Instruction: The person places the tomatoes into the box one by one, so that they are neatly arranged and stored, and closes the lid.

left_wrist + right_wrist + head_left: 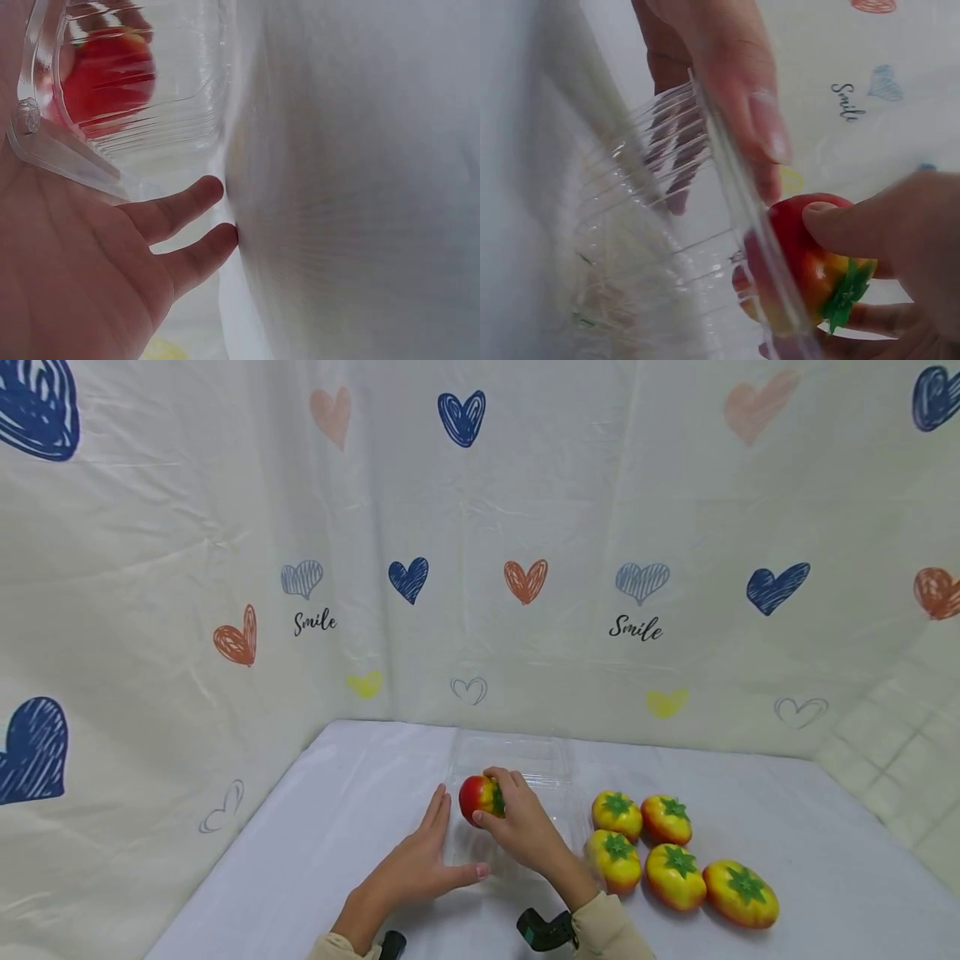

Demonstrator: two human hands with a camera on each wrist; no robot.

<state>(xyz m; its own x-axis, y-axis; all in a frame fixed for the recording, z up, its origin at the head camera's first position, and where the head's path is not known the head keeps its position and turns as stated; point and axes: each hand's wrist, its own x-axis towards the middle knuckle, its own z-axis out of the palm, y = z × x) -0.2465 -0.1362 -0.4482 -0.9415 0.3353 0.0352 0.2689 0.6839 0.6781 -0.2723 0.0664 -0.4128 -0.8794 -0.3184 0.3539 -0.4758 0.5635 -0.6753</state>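
Observation:
My right hand [527, 822] grips a red and yellow toy persimmon [476, 799] with a green leafy top, thumb on one side and fingers on the other. In the right wrist view the persimmon [802, 240] is at the rim of a clear plastic box [720, 161], partly seen through its wall. My left hand [415, 864] is at the box's left side with fingers straight and thumb spread toward the near edge. The left wrist view shows the left hand [90, 262] beside the clear box [172, 112], its fingertips down at the white cloth.
Several more toy persimmons lie on the white tablecloth [300, 860] to the right of the box, the outermost one [742, 893] farthest right. The box's transparent lid [513, 756] is folded back behind it. A curtain printed with hearts [525, 581] hangs behind the table.

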